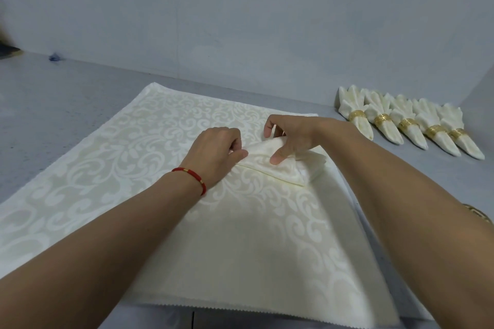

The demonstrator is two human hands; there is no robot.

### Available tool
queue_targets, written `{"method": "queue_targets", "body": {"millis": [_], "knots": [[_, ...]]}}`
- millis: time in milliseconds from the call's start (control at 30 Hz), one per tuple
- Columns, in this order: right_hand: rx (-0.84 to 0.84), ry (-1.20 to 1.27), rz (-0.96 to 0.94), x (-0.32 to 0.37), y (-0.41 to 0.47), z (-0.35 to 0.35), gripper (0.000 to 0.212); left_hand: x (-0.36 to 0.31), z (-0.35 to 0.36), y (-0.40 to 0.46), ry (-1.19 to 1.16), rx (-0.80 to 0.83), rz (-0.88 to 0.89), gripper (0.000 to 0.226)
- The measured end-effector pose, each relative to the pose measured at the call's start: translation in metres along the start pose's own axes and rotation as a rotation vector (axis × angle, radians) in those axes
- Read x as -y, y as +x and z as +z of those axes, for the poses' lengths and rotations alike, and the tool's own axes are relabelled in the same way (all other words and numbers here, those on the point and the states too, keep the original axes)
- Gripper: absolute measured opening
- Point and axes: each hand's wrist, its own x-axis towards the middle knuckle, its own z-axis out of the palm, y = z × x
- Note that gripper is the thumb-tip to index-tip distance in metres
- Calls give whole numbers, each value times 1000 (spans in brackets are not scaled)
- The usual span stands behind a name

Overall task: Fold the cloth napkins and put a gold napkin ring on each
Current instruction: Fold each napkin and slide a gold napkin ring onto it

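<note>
I had my left hand (216, 151) and right hand (290, 136) pinching the cream patterned cloth napkin (270, 161) on the grey table (53, 93), and I thought the fold could slip open if my fingers (276, 159) let go.

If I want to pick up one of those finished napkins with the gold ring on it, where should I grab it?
Probably the end finished napkin, nearest the right edge. Grip it at its gold ring, coming down from above with a finger on each side. The ring is the narrow, stiff waist: the fan of points above it would crush, and the tail below is soft. Its right side is free, while its left side lies against the next napkin.
</note>
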Motion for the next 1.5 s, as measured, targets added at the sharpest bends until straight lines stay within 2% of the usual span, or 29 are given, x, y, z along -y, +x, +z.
{"method": "queue_targets", "body": {"millis": [67, 167, 300, 367, 500, 600, 667, 967, 1033, 1133, 1300, 1367, 1433, 1500], "knots": [[39, -88, -1, 5, 1, -3, 57, -1, -1, -1, -35, -8, 11, 14], [85, -210, -5, 13, 2, -7, 42, 1, -1, -1, -73, -5, 11, 18], [169, -299, 33, 24, 0, -13, 43, 1, -2, -1, -67, 43, 29, 29], [180, -328, 48, 29, 0, -14, 49, 0, -3, -1, -41, 95, 52, 26], [220, -280, 55, 31, -6, -20, 44, -3, -6, -2, -42, 142, 86, 14], [232, -200, 32, 29, -13, -25, 33, -5, -8, -3, -41, 137, 103, 26], [184, -220, 3, 29, -14, -23, 29, -5, -8, -3, -55, 133, 100, 14], [248, -314, 100, 40, -19, -16, 43, 3, 2, -3, 10, 129, 180, 13], [210, -323, 77, 44, -25, -16, 39, 5, 1, -3, 22, 115, 225, 16], [53, -401, 16, 55, -44, -21, 27, 6, -3, -5, 45, 54, 319, 20], [-370, -865, -125, 70, -85, -7, 26, -7, -13, -13, 82, -70, 433, 16], [-494, -1010, -220, 71, -104, 17, 37, -13, -13, -18, 105, -44, 467, 20], [-597, -1009, -289, 69, -119, 40, 52, -18, -13, -22, 150, 52, 478, 24], [-605, -930, -368, 63, -125, 59, 53, -24, -17, -24, 187, 182, 434, 25]]}}
